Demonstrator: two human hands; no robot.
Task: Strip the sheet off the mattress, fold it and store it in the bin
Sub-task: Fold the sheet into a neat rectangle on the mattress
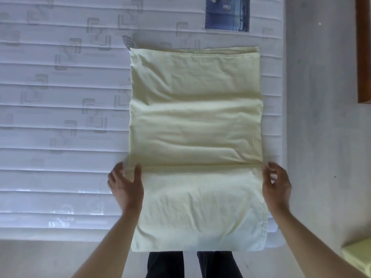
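Note:
A pale yellow-green sheet lies folded into a long rectangle on the bare white quilted mattress. A fold line crosses it about two thirds of the way toward me. My left hand pinches the sheet's left edge at that fold line. At the same line my right hand grips the right edge. The near end of the sheet hangs slightly over the mattress's front edge. No bin is in view.
A blue label is stitched to the mattress at the far end. Grey floor runs along the right. A brown wooden piece stands at the far right. Something pale green sits at the lower right corner.

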